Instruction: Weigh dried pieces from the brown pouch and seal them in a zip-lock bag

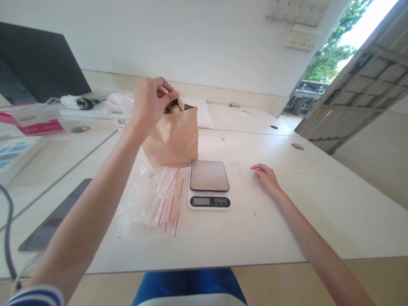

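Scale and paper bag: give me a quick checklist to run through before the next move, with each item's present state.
1. Paper bag upright with its mouth open: ok.
2. Left hand at the bag's mouth: ok.
3. Left hand's grip on something: cannot tell, the fingers hide it.
4. Scale flat on the table: ok.
5. Reading on the display: cannot tell, too faint.
6. Right hand apart from the scale: ok.

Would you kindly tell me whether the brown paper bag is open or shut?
Open: the brown paper bag shows its dark inside at the top, and a pale rounded item is visible at its mouth, by the left hand.
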`<state>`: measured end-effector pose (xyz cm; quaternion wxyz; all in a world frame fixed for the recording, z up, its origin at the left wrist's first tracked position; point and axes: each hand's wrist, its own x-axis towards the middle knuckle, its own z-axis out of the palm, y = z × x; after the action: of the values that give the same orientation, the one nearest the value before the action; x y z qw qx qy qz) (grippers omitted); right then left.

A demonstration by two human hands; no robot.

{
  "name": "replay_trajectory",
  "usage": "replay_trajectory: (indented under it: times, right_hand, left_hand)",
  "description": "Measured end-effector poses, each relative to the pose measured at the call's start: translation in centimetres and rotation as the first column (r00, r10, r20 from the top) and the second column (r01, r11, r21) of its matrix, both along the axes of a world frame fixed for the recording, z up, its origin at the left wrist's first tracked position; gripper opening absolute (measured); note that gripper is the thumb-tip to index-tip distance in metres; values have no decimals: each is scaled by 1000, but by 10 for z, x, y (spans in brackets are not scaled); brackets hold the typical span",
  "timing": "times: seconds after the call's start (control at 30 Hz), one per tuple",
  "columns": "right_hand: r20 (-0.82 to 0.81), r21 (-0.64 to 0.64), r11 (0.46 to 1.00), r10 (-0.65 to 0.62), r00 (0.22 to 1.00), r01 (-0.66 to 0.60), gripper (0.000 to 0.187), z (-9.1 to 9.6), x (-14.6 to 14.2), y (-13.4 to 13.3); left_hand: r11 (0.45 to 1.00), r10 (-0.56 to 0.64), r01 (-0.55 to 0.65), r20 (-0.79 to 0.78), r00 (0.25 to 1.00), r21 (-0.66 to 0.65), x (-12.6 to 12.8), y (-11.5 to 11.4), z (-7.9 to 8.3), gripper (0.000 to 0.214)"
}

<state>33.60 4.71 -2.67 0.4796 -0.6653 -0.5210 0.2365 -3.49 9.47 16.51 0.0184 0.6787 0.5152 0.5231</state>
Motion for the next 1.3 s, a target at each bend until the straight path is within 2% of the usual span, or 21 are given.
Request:
replay_trajectory:
  times: [0.13, 0.23, 0.37, 0.43, 0.53, 0.67, 0.77, 0.87, 0.9, 0.93, 0.97, 1.03, 1.1, 1.2, 1.3]
  right_hand:
    - [-1, 3, 1000, 3, 1000, -3, 22, -1, 1, 0]
    - [0, 5, 1000, 9, 1000, -9, 22, -2, 2, 0]
    - [9, 3, 1000, 12, 1000, -12, 23, -2, 2, 0]
    - [12, 1, 1000, 13, 1000, -13, 23, -2, 2, 0]
    - [14, -2, 1000, 16, 1000, -16, 23, -2, 1, 0]
    - [18, 1, 1000, 16, 1000, -16, 23, -2, 1, 0]
    - [16, 2, 1000, 15, 1000, -15, 23, -3, 1, 1]
    - [13, 0, 1000, 17, 1000, -17, 23, -3, 2, 1]
    - [12, -2, 1000, 17, 1000, -17, 23, -3, 2, 0]
    - [11, -3, 1000, 17, 1000, -17, 23, -3, 1, 0]
    - [11, -5, 1000, 16, 1000, -16, 23, -3, 1, 0]
    - [14, -7, 1000, 16, 1000, -16, 23, -3, 1, 0]
    - [18, -4, 1000, 18, 1000, -18, 23, -3, 2, 0]
    - [21, 5, 1000, 28, 999, -28, 23, -3, 2, 1]
    - [19, 8, 999, 40, 999, -40, 23, -3, 2, 2]
  left_hand:
    - [997, -47, 52, 79, 996, -54, -10, 10, 2, 11]
    - [993, -98, 106, 143, 985, -49, -15, 20, 1, 16]
    - [982, -178, 191, 304, 936, -12, -16, 31, -2, 32]
    - [980, -193, 197, 377, 906, 27, -14, 33, -4, 39]
    - [983, -184, 169, 398, 899, 73, -10, 35, -6, 39]
    - [978, -199, 169, 331, 922, 119, -4, 29, -2, 30]
    - [970, -192, 135, 295, 936, 203, 2, 16, 7, 22]
    - [939, -295, 222, 280, 914, 263, 18, -5, 7, 20]
    - [926, -354, 293, 270, 896, 239, 25, -12, 2, 20]
    - [910, -411, 377, 262, 873, 171, 33, -18, -6, 21]
    - [871, -486, 487, 259, 835, 65, 41, -22, -18, 24]
    - [743, -592, 647, 282, 755, -170, 56, -25, -48, 31]
    - [660, -585, 663, 312, 749, -354, 66, -22, -82, 34]
    - [587, -501, 569, 293, 814, -576, 71, -14, -121, 34]
    - [610, -462, 528, 275, 843, -591, 68, -7, -133, 36]
